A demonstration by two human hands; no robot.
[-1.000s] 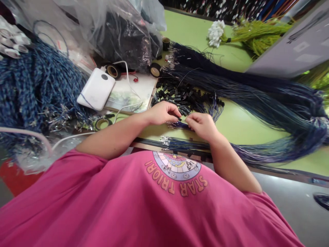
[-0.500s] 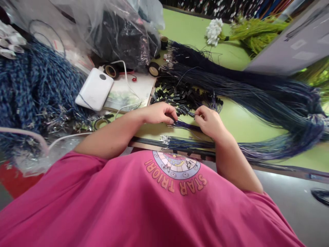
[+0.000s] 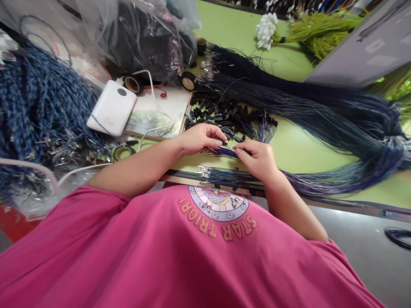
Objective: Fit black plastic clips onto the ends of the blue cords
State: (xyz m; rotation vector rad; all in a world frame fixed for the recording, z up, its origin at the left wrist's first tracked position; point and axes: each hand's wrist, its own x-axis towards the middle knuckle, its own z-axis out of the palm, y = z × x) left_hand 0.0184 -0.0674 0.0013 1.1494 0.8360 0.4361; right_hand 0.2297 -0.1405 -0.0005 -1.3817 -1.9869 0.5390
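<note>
At the left of the frame hang blue twisted wires (image 3: 45,98), with a white power bank (image 3: 111,108) to their right, its long axis slanting from lower left to upper right. Around the centre, the left hand (image 3: 203,140) pinches a small black connector (image 3: 222,142), which points rightward and slightly down, towards the other hand. Just above lies a heap of black connectors (image 3: 221,112). Below the fingertips, a purple-blue wire bundle (image 3: 228,152) lies lengthwise across the worktop (image 3: 308,147), tips leftward. Right of centre, the right hand (image 3: 257,159) has thumb and forefinger pressed together near the connector; whether they grip a wire, I cannot tell. Dark long wires (image 3: 314,107) stretch to the right edge.
</note>
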